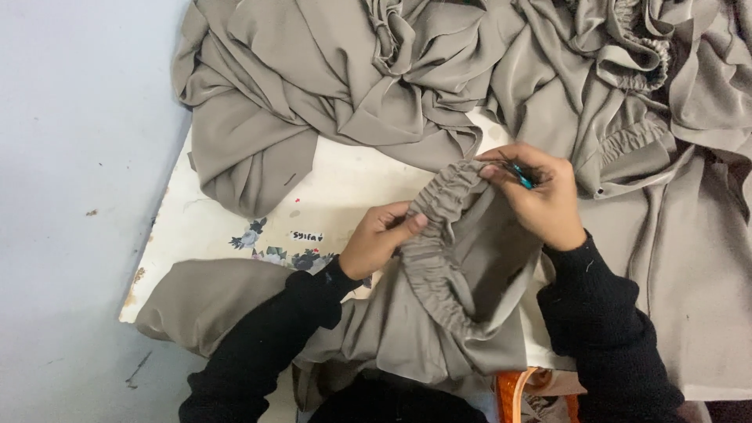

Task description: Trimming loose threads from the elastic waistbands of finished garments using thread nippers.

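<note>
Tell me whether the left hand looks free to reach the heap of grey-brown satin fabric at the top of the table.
Probably not at once: the left hand pinches the gathered elastic waistband, though bare white tabletop lies between it and the fabric heap.

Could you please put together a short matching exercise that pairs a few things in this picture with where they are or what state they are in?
Things:
1. left hand
2. right hand
3. heap of taupe cloth
4. floral print on the white table

Descriptions:
A. piled loosely along the far side of the table
B. pinches the gathered elastic band at its near part
C. holds a small teal-handled tool at the top of the band
D. shows near the table's left edge, beside the left wrist

Pairs: 1-B, 2-C, 3-A, 4-D
</note>
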